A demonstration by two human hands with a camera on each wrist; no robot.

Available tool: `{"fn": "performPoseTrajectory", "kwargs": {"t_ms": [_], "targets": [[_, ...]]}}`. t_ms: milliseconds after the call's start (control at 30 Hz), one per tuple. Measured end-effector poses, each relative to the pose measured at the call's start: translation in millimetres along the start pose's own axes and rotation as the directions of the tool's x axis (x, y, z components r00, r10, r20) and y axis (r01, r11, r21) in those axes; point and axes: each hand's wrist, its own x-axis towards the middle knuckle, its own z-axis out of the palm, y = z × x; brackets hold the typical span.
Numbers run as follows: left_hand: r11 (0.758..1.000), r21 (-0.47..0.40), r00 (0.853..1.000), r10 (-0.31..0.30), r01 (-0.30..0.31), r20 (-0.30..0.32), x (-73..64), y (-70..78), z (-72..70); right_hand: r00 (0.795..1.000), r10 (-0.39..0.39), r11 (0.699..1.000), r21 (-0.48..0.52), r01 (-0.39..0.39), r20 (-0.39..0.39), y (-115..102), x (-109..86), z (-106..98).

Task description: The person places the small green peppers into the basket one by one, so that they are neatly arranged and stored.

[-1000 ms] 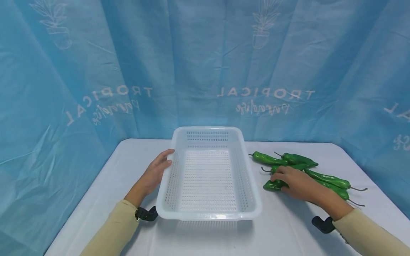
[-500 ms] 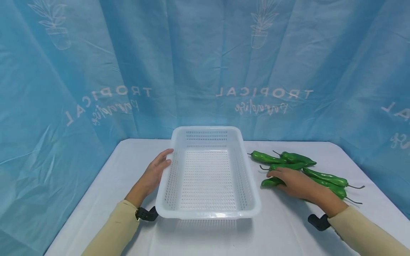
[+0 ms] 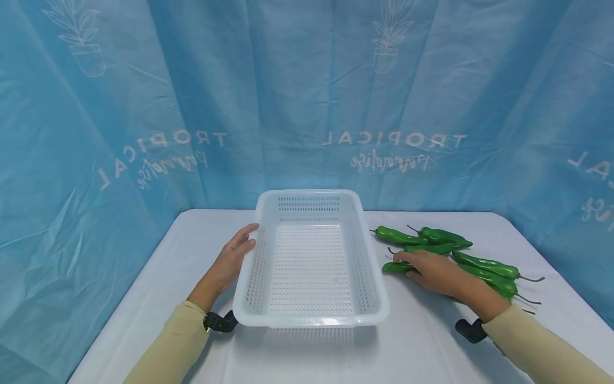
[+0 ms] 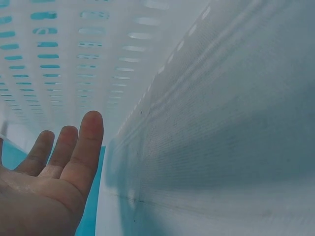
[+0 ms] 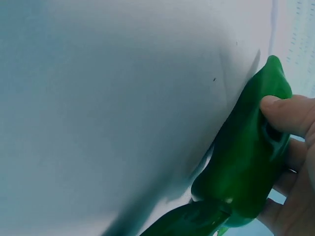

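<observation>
My right hand (image 3: 434, 273) pinches a green pepper (image 5: 243, 167) near its pointed tip, with the thumb on top and the other fingers beneath. In the head view only the tip end of this pepper shows past the fingers, pointing at the white basket (image 3: 314, 321). The left hand (image 3: 231, 263) is at the basket's left side, its fingertips right at the rim. Seen from the left wrist, its straight, spread fingers (image 4: 87, 142) stand by the slotted basket wall (image 4: 98, 54). Nothing lies inside the basket.
Several more green peppers (image 3: 484, 265) lie on the white-covered table (image 3: 412, 341) around and beyond the right hand, stems pointing various ways. A blue printed curtain (image 3: 297, 96) closes off the back and both sides.
My right hand has moved slightly left with the pepper, which now points closer to the basket. Another stem shows near the right sleeve. The left hand and basket stay put.
</observation>
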Motion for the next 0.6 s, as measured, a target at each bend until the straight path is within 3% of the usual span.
{"fn": "performPoseTrajectory", "kwargs": {"t_ms": [300,433,600], "targets": [[1.000,0.000,1.000,0.003,-0.003,0.000,0.8,-2.2,-0.3,0.990,-0.098,0.979,0.167,0.113,-0.098,6.3,3.8,3.9],[1.000,0.007,1.000,0.010,-0.010,-0.002,0.9,-3.2,-0.9,0.996,-0.053,0.980,0.190,0.065,-0.065,5.8,4.8,0.9],[1.000,0.018,1.000,0.016,-0.015,-0.006,0.9,-3.8,-1.5,1.000,0.024,0.994,0.104,-0.024,0.001,3.0,4.8,-0.9]]}}
